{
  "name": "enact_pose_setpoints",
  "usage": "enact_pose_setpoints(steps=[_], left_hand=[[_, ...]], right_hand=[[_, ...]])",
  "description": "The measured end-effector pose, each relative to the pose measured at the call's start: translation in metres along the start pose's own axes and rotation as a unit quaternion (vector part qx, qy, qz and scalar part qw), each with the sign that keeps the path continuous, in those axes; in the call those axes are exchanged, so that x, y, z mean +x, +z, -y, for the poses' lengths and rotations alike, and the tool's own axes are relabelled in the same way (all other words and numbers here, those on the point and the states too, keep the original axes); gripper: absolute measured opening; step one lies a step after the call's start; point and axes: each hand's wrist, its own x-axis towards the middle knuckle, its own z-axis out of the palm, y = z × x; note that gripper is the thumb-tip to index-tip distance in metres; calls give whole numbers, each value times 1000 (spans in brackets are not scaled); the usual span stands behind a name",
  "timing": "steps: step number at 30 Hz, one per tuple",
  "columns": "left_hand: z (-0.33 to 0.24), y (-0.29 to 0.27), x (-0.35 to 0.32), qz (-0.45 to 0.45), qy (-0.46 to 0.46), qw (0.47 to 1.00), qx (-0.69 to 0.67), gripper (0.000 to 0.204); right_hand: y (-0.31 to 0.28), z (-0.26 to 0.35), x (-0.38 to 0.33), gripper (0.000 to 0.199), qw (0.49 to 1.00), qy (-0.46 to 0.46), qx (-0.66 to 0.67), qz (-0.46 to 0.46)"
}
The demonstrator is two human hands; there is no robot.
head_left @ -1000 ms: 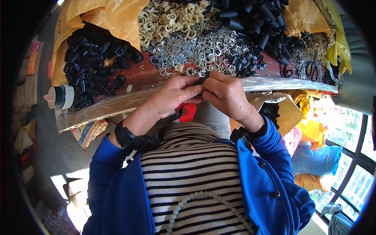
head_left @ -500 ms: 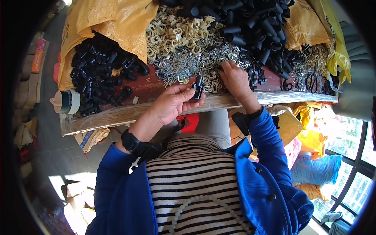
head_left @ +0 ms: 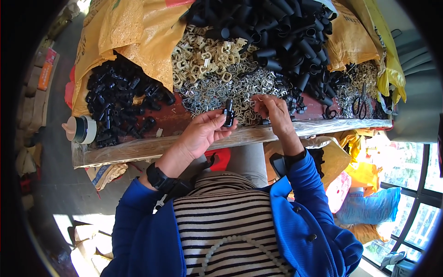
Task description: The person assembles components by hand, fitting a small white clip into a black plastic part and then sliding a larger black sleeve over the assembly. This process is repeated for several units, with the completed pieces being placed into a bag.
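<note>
A small black plastic part [head_left: 228, 112] is pinched upright in the fingers of the left hand [head_left: 205, 134], above the desk [head_left: 175, 121] edge. The right hand [head_left: 273, 111] is curled over the heap of metal clips [head_left: 217, 87]; whether a clip is gripped cannot be told.

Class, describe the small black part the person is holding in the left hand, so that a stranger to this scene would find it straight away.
Start at the long workbench heaped with parts. Near its front edge the left hand is raised, pinching a small black part upright in its fingertips. Unlike the black pieces lying in piles, it alone is held clear of the bench.

Shiny metal clips [head_left: 217, 87], matt black plastic tubes [head_left: 277, 27].
</note>
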Motion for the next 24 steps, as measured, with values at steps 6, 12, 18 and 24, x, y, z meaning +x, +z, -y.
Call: enact_pose_setpoints(steps=[6,12,18,24], left_hand=[[6,3,6,39,55,997,-39,21],[13,0,9,72,102,990,-60,22],[9,-5,9,65,117,991,-20,21],[10,-4,7,62,104,993,12,22]], right_hand=[[21,2,-16,29,990,-6,114,82],[43,0,-22,28,976,-206,-53,52],[43,4,-21,21,989,-133,-33,63],[28,6,-17,15,979,22,154,135]])
